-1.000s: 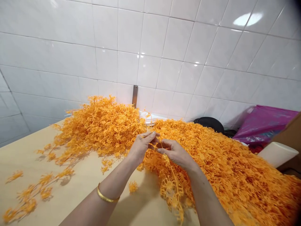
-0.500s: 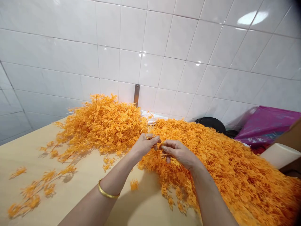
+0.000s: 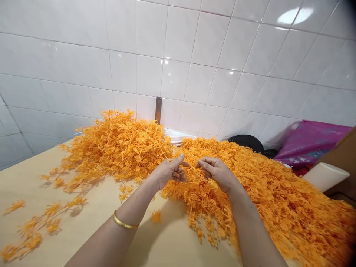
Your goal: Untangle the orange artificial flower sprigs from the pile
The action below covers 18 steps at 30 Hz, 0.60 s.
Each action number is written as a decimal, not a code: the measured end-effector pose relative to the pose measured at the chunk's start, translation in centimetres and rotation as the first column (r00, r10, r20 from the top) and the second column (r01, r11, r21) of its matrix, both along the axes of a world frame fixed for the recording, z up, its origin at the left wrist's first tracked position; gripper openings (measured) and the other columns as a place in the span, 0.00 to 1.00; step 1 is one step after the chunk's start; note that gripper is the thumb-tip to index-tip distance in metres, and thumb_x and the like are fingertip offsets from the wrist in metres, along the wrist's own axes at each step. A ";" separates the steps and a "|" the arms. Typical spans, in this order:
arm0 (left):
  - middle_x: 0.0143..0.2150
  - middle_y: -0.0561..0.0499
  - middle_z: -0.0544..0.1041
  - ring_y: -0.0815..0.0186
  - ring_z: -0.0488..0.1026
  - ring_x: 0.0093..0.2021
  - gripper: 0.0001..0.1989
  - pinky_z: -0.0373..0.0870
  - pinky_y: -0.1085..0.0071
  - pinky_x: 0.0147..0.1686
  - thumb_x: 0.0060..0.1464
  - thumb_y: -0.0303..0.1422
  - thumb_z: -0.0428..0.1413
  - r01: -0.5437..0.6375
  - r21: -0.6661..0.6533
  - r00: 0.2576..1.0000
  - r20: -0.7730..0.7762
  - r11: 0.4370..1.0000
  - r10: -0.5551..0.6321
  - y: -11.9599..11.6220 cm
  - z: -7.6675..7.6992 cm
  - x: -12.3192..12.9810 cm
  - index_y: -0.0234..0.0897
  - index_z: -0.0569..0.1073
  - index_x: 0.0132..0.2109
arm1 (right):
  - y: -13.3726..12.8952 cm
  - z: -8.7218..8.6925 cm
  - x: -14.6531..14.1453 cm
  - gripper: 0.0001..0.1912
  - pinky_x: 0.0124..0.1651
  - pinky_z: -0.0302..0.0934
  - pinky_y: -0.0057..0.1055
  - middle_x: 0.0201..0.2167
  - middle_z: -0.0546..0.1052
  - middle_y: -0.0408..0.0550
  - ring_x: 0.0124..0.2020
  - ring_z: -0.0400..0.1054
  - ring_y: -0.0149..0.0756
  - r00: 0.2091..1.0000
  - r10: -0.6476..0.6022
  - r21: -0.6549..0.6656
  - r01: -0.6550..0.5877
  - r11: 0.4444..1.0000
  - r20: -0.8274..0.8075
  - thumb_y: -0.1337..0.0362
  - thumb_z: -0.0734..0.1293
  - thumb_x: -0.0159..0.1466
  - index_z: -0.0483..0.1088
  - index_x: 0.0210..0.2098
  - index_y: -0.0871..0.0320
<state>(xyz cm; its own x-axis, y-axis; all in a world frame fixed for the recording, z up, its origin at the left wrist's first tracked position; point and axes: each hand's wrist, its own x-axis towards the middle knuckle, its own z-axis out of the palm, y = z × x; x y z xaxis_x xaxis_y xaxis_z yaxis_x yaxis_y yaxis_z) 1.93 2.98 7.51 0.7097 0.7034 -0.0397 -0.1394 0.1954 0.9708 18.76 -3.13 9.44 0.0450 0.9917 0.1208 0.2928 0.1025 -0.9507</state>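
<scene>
My left hand (image 3: 169, 172) and my right hand (image 3: 215, 172) hover close together above the orange mass, with a thin orange plastic strand (image 3: 187, 171) running between them. Each hand pinches it between thumb and fingers, though the fingertips partly hide the grip. Below the right hand spreads a large tangle of orange plastic sprigs (image 3: 267, 200), hanging over the edge of the pale wooden table (image 3: 172, 241). A second heap of sprigs (image 3: 119, 148) rises left of my hands. A gold bangle (image 3: 125, 223) circles my left wrist.
Loose sprigs (image 3: 36, 230) lie on the table at the left. Behind stands a white tiled wall (image 3: 178, 63) with a metal bracket (image 3: 158, 109). To the right are a black round object (image 3: 246, 143), a magenta plastic bag (image 3: 311, 142) and a cardboard box (image 3: 343, 155).
My hands have drawn slightly apart and risen, exposing the strand between them. The right hand's fingers have opened out a little. The view has shifted slightly.
</scene>
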 end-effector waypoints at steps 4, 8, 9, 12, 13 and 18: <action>0.19 0.52 0.67 0.69 0.68 0.22 0.22 0.63 0.70 0.28 0.42 0.49 0.52 -0.056 -0.009 0.998 0.002 0.998 0.056 0.0 -0.4 0.4 0.32 0.71 0.34 | -0.3 0.4 0.0 0.17 0.23 0.47 0.26 0.15 0.57 0.38 0.18 0.49 0.25 0.998 -0.007 0.048 0.004 0.999 0.065 0.51 0.60 0.54 0.65 0.25 0.60; 0.19 0.53 0.66 0.71 0.67 0.21 0.22 0.64 0.71 0.27 0.42 0.49 0.51 -0.113 -0.030 0.992 0.054 0.993 0.115 -0.2 -0.2 0.5 0.32 0.70 0.33 | -0.8 0.8 -0.7 0.14 0.25 0.48 0.26 0.21 0.64 0.41 0.23 0.55 0.27 0.943 0.136 -0.004 -0.141 0.990 0.304 0.53 0.64 0.51 0.67 0.28 0.59; 0.19 0.52 0.67 0.71 0.67 0.21 0.23 0.64 0.71 0.28 0.43 0.49 0.51 -0.114 -0.027 0.990 0.075 0.993 0.115 -0.3 0.0 0.5 0.31 0.70 0.33 | -0.8 0.8 -0.8 0.13 0.25 0.48 0.26 0.21 0.64 0.40 0.22 0.55 0.27 0.929 0.166 -0.027 -0.167 0.986 0.331 0.55 0.65 0.51 0.67 0.27 0.59; 0.23 0.49 0.69 0.70 0.68 0.25 0.22 0.64 0.72 0.28 0.43 0.48 0.52 -0.104 -0.025 0.987 0.120 0.994 0.107 -0.5 0.4 0.5 0.31 0.69 0.35 | -0.6 0.5 -0.9 0.13 0.23 0.47 0.26 0.16 0.64 0.40 0.19 0.55 0.27 0.932 0.193 -0.082 -0.176 0.981 0.306 0.57 0.63 0.53 0.63 0.20 0.59; 0.25 0.48 0.70 0.69 0.69 0.26 0.22 0.64 0.73 0.28 0.43 0.48 0.52 -0.101 -0.029 0.986 0.128 0.994 0.104 -0.6 0.5 0.5 0.31 0.68 0.36 | -0.5 0.3 -0.9 0.13 0.23 0.48 0.26 0.15 0.64 0.40 0.18 0.55 0.27 0.949 0.172 -0.089 -0.154 0.984 0.265 0.57 0.62 0.53 0.62 0.18 0.59; 0.33 0.47 0.71 0.69 0.70 0.29 0.19 0.64 0.75 0.26 0.41 0.43 0.57 -0.070 0.009 0.989 0.131 0.998 0.068 -1.3 1.4 0.4 0.33 0.67 0.37 | 0.3 -0.3 0.3 0.16 0.21 0.49 0.27 0.11 0.62 0.39 0.15 0.54 0.27 0.992 -0.083 -0.056 0.078 0.995 -0.090 0.52 0.63 0.50 0.62 0.20 0.59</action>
